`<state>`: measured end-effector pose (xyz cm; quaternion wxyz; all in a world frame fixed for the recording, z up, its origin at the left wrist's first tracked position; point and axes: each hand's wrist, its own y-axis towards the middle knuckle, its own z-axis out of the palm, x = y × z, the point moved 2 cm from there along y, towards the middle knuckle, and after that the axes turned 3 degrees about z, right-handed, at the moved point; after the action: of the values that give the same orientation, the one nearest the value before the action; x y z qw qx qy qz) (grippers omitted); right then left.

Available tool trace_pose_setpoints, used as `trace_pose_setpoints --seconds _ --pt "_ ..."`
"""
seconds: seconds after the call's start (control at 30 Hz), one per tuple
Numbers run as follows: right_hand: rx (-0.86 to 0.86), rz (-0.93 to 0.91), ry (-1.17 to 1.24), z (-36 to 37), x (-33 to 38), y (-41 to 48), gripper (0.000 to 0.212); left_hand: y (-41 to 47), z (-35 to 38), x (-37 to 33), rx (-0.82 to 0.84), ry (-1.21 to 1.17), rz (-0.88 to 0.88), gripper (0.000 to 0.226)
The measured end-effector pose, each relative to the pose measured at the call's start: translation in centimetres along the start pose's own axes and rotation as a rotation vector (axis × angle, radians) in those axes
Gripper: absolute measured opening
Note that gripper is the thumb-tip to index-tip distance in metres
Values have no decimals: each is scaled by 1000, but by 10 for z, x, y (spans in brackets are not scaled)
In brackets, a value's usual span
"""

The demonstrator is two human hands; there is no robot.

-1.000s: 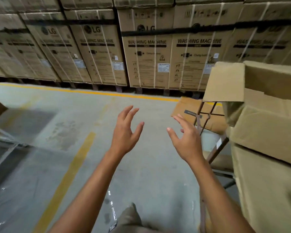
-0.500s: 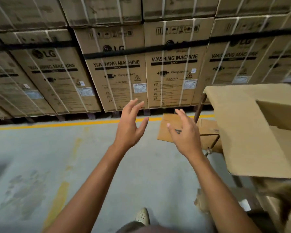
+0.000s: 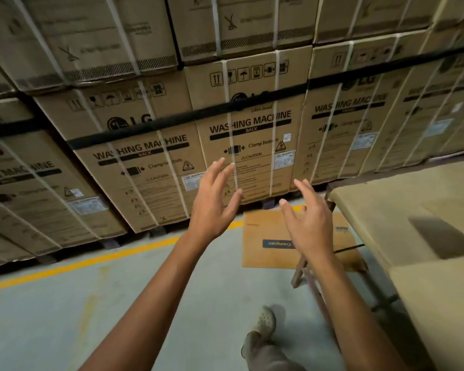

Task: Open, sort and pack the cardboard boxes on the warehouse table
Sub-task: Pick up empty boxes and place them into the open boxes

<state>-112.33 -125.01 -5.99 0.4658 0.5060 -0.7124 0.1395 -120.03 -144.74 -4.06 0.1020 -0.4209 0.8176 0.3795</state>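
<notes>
Cardboard boxes (image 3: 402, 218), plain brown and blurred, lie on the desk (image 3: 330, 188) to the right of both hands, just beside the right hand (image 3: 310, 223) and apart from it. That hand is raised with its fingers spread and slightly bent, holding nothing. The left hand (image 3: 212, 207) is raised beside it, fingers spread as well, palm turned toward the right hand, and it grips nothing either; the two are apart. Below and beyond the right hand a flattened carton (image 3: 263, 236) with a dark label lies on the grey floor (image 3: 65, 317), beside the desk's leg. Beyond both hands stands a wall of strapped washing machine cartons (image 3: 252, 124). A yellow line (image 3: 105, 261) crosses the floor left of the left hand. A shoe (image 3: 265, 319) shows beneath the forearms.
</notes>
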Motion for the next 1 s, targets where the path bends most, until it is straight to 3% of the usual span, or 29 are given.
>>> trace_pose_setpoints --seconds 0.4,1.0 --pt "-156 71 -56 23 -30 228 58 245 110 55 86 -106 156 55" --pt "-760 448 -237 -32 -139 413 55 511 361 9 461 -563 607 60"
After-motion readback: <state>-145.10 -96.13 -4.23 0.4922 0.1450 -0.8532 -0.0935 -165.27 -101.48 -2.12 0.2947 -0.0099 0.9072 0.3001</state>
